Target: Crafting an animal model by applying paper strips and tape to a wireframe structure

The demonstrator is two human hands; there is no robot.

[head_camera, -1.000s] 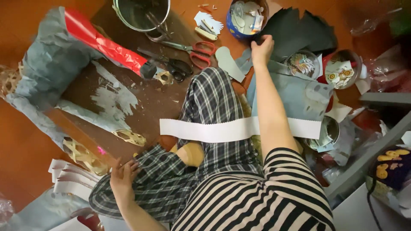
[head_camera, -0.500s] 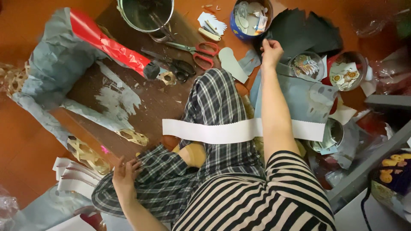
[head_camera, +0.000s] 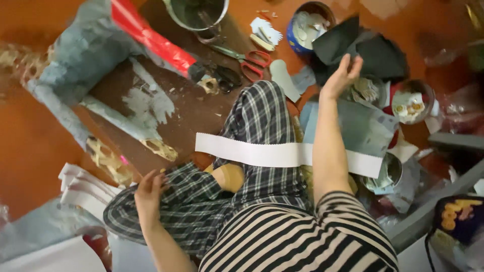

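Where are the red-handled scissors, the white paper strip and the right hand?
red-handled scissors [head_camera: 254,59], head view, on the red handle loops.
white paper strip [head_camera: 252,151], head view, on the stretch lying across the checked trouser leg.
right hand [head_camera: 343,75], head view, on the back of the hand, raised near the dark sheet.

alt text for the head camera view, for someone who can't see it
Seen from above, a person in plaid trousers sits on an orange floor, right hand raised over black paper, left hand on their knee. A long white paper strip lies across their lap, red-handled scissors ahead.
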